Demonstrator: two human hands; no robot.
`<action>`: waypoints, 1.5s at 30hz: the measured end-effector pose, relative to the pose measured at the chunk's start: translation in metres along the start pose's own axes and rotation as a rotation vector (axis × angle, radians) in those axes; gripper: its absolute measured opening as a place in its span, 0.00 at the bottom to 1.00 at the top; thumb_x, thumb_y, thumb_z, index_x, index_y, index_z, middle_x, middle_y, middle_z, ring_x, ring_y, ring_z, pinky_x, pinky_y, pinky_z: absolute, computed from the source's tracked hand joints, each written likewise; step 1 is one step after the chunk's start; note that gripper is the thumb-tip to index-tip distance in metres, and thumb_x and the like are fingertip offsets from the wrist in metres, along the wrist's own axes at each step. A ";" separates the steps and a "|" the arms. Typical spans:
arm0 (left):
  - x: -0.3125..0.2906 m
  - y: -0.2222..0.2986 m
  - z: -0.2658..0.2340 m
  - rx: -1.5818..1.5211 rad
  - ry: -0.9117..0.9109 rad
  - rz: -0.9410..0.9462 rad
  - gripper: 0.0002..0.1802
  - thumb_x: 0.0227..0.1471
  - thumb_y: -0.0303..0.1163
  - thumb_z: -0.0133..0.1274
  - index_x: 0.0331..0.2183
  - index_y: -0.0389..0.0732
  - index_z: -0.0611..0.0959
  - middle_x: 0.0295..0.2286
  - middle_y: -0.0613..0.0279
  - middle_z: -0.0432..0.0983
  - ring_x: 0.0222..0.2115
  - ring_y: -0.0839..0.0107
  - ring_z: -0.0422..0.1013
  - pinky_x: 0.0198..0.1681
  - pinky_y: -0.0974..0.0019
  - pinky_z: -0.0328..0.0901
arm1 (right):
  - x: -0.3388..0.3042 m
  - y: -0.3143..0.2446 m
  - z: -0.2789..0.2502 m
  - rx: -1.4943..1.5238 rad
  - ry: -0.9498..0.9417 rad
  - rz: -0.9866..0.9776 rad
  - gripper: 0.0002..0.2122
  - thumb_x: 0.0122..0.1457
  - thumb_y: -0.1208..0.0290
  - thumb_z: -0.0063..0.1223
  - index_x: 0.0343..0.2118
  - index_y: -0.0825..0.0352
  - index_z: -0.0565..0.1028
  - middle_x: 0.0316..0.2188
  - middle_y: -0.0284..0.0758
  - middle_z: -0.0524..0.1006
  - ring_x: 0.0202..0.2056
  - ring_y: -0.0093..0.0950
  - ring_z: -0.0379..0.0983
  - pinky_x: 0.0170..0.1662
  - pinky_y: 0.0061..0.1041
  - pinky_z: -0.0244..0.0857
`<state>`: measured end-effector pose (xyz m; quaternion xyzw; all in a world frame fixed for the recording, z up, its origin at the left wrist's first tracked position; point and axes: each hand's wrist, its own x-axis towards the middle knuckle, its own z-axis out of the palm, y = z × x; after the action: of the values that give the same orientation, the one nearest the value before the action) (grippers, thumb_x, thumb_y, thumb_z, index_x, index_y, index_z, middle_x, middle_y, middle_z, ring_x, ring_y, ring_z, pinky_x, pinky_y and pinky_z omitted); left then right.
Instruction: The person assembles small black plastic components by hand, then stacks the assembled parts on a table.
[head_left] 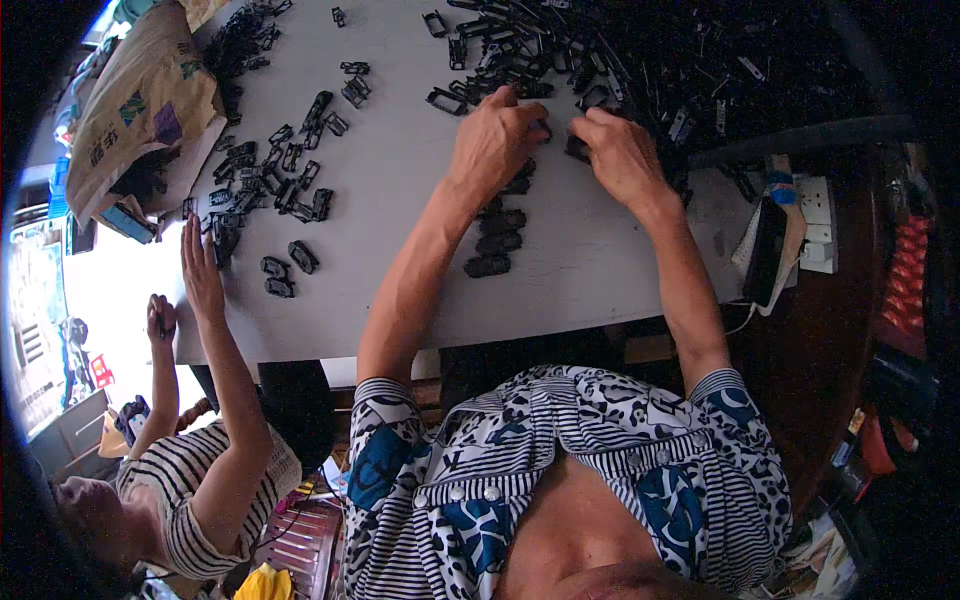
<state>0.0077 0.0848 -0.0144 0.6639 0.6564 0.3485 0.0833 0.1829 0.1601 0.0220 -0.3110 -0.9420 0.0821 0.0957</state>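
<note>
Small black plastic parts (560, 135) lie on the grey table (400, 200) between both hands, right at the fingertips, just before the big heap of black plastic pieces (640, 60). Left hand (492, 140) is curled with fingers pressing one part; right hand (622, 150) pinches another part. A short row of assembled black pieces (497, 235) lies under the left wrist, on the near side of that heap.

Small black plastic parts (590, 100), frame-like and rectangular, heaped loosely just beyond the fingertips of both hands, some touching them. One black piece (577, 148) pinched under the right fingers. Column of finished black pieces (498, 235) lined up flat below the left fingers, toward the wrist.
</note>
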 end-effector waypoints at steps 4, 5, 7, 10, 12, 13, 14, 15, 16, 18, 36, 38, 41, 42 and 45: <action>-0.008 0.005 -0.011 0.055 0.018 -0.047 0.09 0.47 0.31 0.57 0.34 0.44 0.82 0.30 0.54 0.71 0.34 0.53 0.70 0.35 0.55 0.67 | 0.009 -0.004 -0.010 0.112 -0.001 -0.055 0.09 0.51 0.80 0.54 0.36 0.68 0.75 0.33 0.39 0.74 0.35 0.40 0.74 0.38 0.35 0.68; -0.010 0.005 -0.013 0.088 0.024 -0.063 0.08 0.47 0.30 0.57 0.33 0.43 0.82 0.30 0.54 0.71 0.34 0.53 0.70 0.35 0.55 0.67 | 0.015 -0.006 -0.009 0.114 0.001 -0.057 0.09 0.51 0.80 0.54 0.36 0.68 0.75 0.33 0.39 0.74 0.35 0.40 0.74 0.38 0.35 0.68; -0.015 -0.002 -0.019 0.087 0.017 -0.044 0.07 0.46 0.29 0.56 0.32 0.42 0.83 0.30 0.54 0.71 0.35 0.54 0.70 0.35 0.56 0.66 | 0.034 -0.012 -0.004 0.246 0.139 -0.135 0.05 0.50 0.77 0.53 0.31 0.67 0.76 0.31 0.43 0.74 0.35 0.44 0.74 0.37 0.39 0.69; -0.022 -0.009 -0.026 0.073 0.026 0.008 0.06 0.45 0.26 0.55 0.29 0.40 0.83 0.30 0.55 0.72 0.35 0.55 0.70 0.35 0.56 0.66 | 0.070 -0.021 0.012 0.290 0.181 -0.285 0.04 0.50 0.76 0.54 0.31 0.66 0.76 0.31 0.43 0.74 0.35 0.44 0.74 0.37 0.39 0.69; -0.025 -0.011 -0.026 0.064 0.042 0.038 0.05 0.44 0.24 0.55 0.28 0.39 0.83 0.30 0.55 0.73 0.34 0.55 0.70 0.35 0.56 0.66 | 0.087 -0.033 0.024 0.260 0.200 -0.301 0.04 0.49 0.76 0.55 0.30 0.67 0.76 0.31 0.43 0.74 0.35 0.44 0.74 0.37 0.39 0.69; -0.028 -0.013 -0.027 0.002 0.083 0.017 0.07 0.40 0.20 0.52 0.26 0.39 0.81 0.28 0.56 0.73 0.34 0.55 0.69 0.35 0.56 0.65 | 0.094 -0.042 0.027 0.230 0.218 -0.318 0.05 0.49 0.75 0.56 0.29 0.67 0.75 0.31 0.42 0.74 0.35 0.44 0.74 0.37 0.39 0.69; -0.029 -0.014 -0.028 -0.062 0.125 -0.004 0.09 0.36 0.17 0.49 0.25 0.39 0.79 0.27 0.58 0.72 0.33 0.55 0.68 0.35 0.57 0.65 | 0.099 -0.050 0.029 0.209 0.224 -0.317 0.05 0.48 0.75 0.56 0.28 0.67 0.75 0.31 0.42 0.75 0.35 0.44 0.75 0.36 0.39 0.69; -0.031 -0.014 -0.030 -0.058 0.128 -0.008 0.09 0.36 0.17 0.49 0.25 0.39 0.79 0.27 0.58 0.72 0.33 0.55 0.68 0.35 0.57 0.65 | 0.101 -0.057 0.029 0.211 0.223 -0.323 0.05 0.48 0.75 0.56 0.28 0.67 0.75 0.31 0.42 0.75 0.35 0.44 0.75 0.36 0.39 0.69; -0.034 -0.013 -0.032 -0.079 0.123 -0.046 0.08 0.39 0.19 0.52 0.27 0.39 0.80 0.29 0.57 0.74 0.33 0.55 0.69 0.36 0.57 0.65 | 0.102 -0.063 0.027 0.180 0.170 -0.299 0.07 0.48 0.76 0.57 0.32 0.66 0.75 0.32 0.40 0.74 0.37 0.42 0.74 0.38 0.37 0.69; -0.036 -0.015 -0.033 -0.101 0.122 -0.082 0.07 0.42 0.21 0.54 0.30 0.39 0.81 0.31 0.55 0.77 0.33 0.55 0.71 0.36 0.57 0.66 | 0.109 -0.064 0.032 0.067 0.119 -0.236 0.09 0.49 0.77 0.57 0.35 0.65 0.76 0.34 0.38 0.74 0.39 0.39 0.74 0.40 0.36 0.69; -0.037 -0.012 -0.036 -0.183 0.403 -0.125 0.21 0.43 0.21 0.59 0.43 0.37 0.78 0.36 0.57 0.77 0.38 0.63 0.73 0.43 0.64 0.68 | 0.087 -0.023 0.026 1.146 0.165 -0.164 0.04 0.51 0.80 0.59 0.31 0.69 0.77 0.29 0.26 0.74 0.31 0.16 0.69 0.34 0.18 0.65; -0.032 -0.004 -0.042 -0.414 0.446 -0.254 0.19 0.46 0.21 0.58 0.43 0.36 0.78 0.35 0.57 0.77 0.37 0.70 0.74 0.41 0.67 0.68 | 0.085 -0.032 0.026 1.186 0.107 -0.281 0.04 0.51 0.79 0.59 0.30 0.67 0.77 0.30 0.25 0.75 0.30 0.15 0.69 0.34 0.17 0.66; -0.028 -0.001 -0.052 -0.617 0.390 -0.289 0.18 0.48 0.20 0.58 0.44 0.36 0.77 0.35 0.58 0.77 0.36 0.73 0.73 0.41 0.69 0.68 | 0.086 -0.033 0.029 1.325 -0.111 -0.221 0.04 0.52 0.78 0.60 0.30 0.67 0.77 0.30 0.25 0.76 0.30 0.15 0.70 0.34 0.16 0.66; -0.029 -0.004 -0.053 -0.614 0.391 -0.293 0.18 0.48 0.20 0.58 0.44 0.36 0.77 0.35 0.58 0.77 0.36 0.73 0.73 0.41 0.69 0.68 | 0.086 -0.037 0.028 1.320 -0.128 -0.186 0.03 0.52 0.77 0.60 0.30 0.66 0.77 0.30 0.25 0.76 0.30 0.15 0.70 0.34 0.17 0.67; -0.034 -0.014 -0.054 -0.568 0.358 -0.338 0.19 0.47 0.20 0.58 0.44 0.36 0.77 0.34 0.59 0.78 0.34 0.73 0.74 0.41 0.71 0.68 | 0.083 -0.053 0.022 1.253 -0.085 -0.064 0.06 0.51 0.77 0.60 0.32 0.67 0.77 0.29 0.26 0.75 0.29 0.16 0.70 0.34 0.18 0.66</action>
<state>-0.0311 0.0364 0.0057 0.4252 0.6379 0.6088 0.2042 0.0826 0.1659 0.0227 -0.1641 -0.7267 0.6280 0.2247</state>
